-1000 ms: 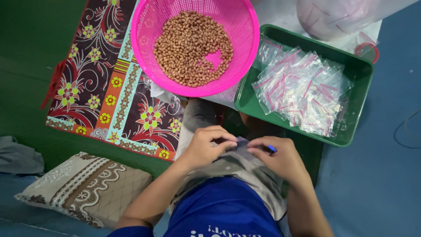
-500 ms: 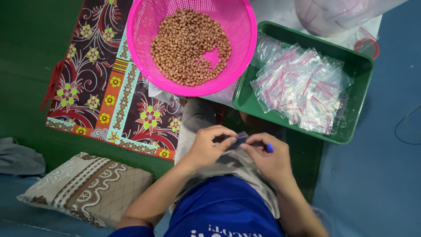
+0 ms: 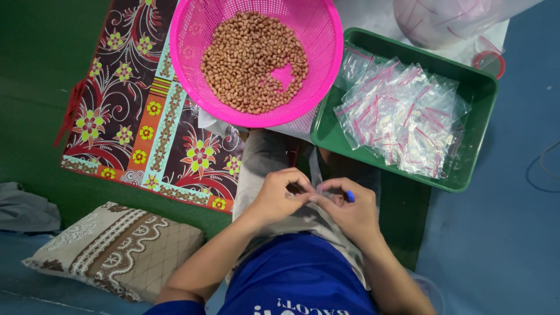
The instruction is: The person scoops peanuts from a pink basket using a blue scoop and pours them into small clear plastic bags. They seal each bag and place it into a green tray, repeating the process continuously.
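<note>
My two hands have come closer together over my lap than they were a moment ago, and the head view has tipped down a little, so the basket and tray sit higher in it. My left hand [image 3: 279,195] and my right hand [image 3: 349,209] now meet fingertip to fingertip, both pinching a small clear plastic bag [image 3: 318,188] along its top edge; the bag shows only as a thin sliver between my fingers, so I cannot tell what is in it. A small blue thing [image 3: 350,196] pokes out of my right hand. Far from me sits the pink basket [image 3: 201,70] of peanuts [image 3: 252,58], and to its right the green tray [image 3: 475,99] heaped with empty zip bags [image 3: 402,116]. A patterned cushion [image 3: 111,251] lies near left.
</note>
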